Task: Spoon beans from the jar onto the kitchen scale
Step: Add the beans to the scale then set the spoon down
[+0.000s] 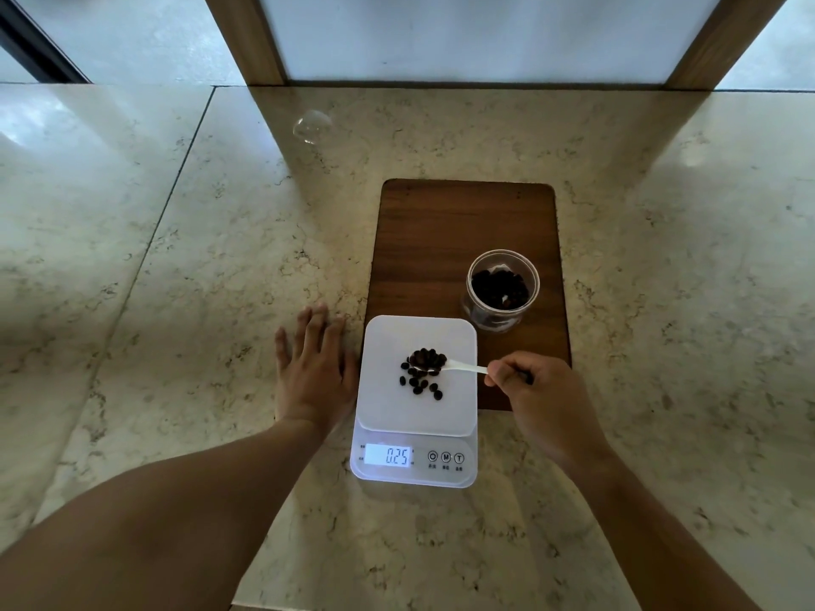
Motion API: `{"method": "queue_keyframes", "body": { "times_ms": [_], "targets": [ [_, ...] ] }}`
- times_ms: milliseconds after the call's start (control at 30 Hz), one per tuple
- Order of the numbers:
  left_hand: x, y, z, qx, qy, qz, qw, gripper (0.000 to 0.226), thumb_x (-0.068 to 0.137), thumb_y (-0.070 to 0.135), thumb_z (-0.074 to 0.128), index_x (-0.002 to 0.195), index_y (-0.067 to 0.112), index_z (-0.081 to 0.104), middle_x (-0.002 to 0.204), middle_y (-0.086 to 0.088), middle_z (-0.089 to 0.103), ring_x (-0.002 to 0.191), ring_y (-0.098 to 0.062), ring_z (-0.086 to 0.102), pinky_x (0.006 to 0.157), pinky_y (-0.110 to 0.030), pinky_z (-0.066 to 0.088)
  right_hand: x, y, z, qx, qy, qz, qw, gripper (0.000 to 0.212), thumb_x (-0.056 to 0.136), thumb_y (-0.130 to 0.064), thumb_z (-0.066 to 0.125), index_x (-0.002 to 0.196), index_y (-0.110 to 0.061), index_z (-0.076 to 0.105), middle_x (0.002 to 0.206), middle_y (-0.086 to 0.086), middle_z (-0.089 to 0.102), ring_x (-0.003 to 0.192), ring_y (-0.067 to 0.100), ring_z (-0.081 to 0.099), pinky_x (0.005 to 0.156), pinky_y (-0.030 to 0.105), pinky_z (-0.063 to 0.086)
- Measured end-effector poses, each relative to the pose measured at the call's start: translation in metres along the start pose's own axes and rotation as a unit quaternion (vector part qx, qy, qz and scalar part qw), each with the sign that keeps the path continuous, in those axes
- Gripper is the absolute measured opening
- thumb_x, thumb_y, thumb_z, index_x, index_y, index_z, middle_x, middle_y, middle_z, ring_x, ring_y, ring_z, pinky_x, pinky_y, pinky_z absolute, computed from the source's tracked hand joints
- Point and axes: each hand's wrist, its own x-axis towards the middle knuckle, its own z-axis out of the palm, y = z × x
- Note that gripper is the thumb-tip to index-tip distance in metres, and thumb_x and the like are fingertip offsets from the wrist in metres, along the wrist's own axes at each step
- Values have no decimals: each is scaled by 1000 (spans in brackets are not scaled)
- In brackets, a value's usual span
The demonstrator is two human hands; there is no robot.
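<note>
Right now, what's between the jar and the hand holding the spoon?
Only bare wooden board lies between the jar and the right hand, seen from the head camera.

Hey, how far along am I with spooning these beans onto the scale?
Partway. A small scatter of beans already lies on the kitchen scale, whose display reads 0.25. Your right hand holds a loaded white spoon over the platform, not yet tipped; your left hand rests beside the scale. The jar still holds plenty.
</note>
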Motion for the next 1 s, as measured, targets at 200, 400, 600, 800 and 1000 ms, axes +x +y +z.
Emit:
{"method": "queue_keyframes", "body": {
  "times_ms": [200,400,600,800,1000],
  "targets": [
    [0,0,-1,-1,3,-1,1000,58,93,44,24,142,17,41,157,-9,31,149,-25,14,119,-53,3,-1,1,0,-10,29,-26,999,19,92,-24,64,77,-24,75,66,-31,66,70,-6,60,56,5,39],
    [0,0,0,1,1,0,1000,59,92,44,24,142,17,40,157,-9,30,149,-25,12,119,-53,2,-2,2,-1,-20,52,-46,997,15,92,-21,65,83,-24,76,69,-26,66,75,-13,60,62,4,41],
    [0,-1,0,3,3,4,1000,59,93,43,24,143,16,39,157,-10,30,149,-25,12,119,-53,2,-3,3,-2,-13,59,-48,997,12,92,-21,65,88,-21,76,74,-24,66,77,-14,59,62,0,39],
    [0,-2,3,0,5,1,1000,58,95,45,22,142,18,39,158,-8,29,150,-23,11,119,-51,-1,-6,8,-3,-1,59,-49,997,12,93,-24,64,93,-22,76,82,-15,72,81,-4,63,63,3,41],
    [1,-3,4,4,4,4,1000,57,94,45,23,141,17,40,157,-8,29,149,-24,11,119,-53,1,-12,14,-1,24,81,-50,995,12,91,-23,66,96,-18,76,83,-14,72,80,-4,63,65,4,41]
  ]
}}
